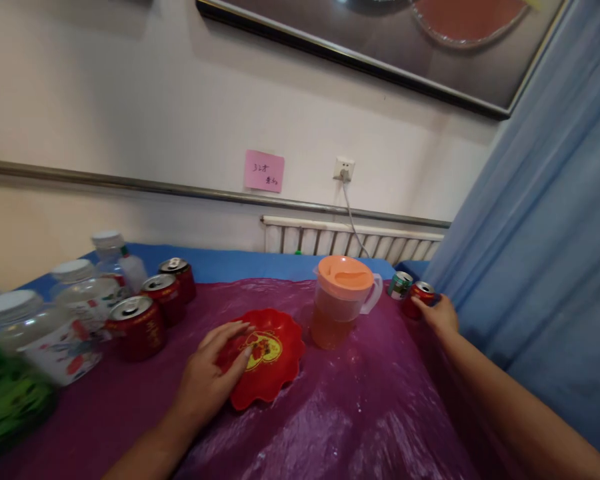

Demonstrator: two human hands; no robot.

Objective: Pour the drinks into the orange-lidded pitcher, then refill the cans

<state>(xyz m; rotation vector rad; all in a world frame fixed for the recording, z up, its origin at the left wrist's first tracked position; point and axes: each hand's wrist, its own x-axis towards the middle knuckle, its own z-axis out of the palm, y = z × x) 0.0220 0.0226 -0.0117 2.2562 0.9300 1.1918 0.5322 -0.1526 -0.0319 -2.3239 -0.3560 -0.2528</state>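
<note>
My left hand (213,373) is over the left side of a red scalloped plate (285,353) with a yellow printed design, its fingers apart and holding nothing. At the far right, my right hand (441,315) is wrapped round a red drink can (420,298). Just left of that can stands a green can (400,285). Between my hands is a clear plastic pitcher (335,320) with an orange lid (345,273), part filled with amber liquid. Whether the right-hand can touches the table is hard to tell.
Red cans (136,330) and clear white-lidded jars (55,340) stand at the left, beside a green bundle (10,393). Purple plastic sheeting (350,420) covers the table over a blue cloth (220,265). A blue curtain (545,233) hangs close on the right; a radiator (325,235) is behind.
</note>
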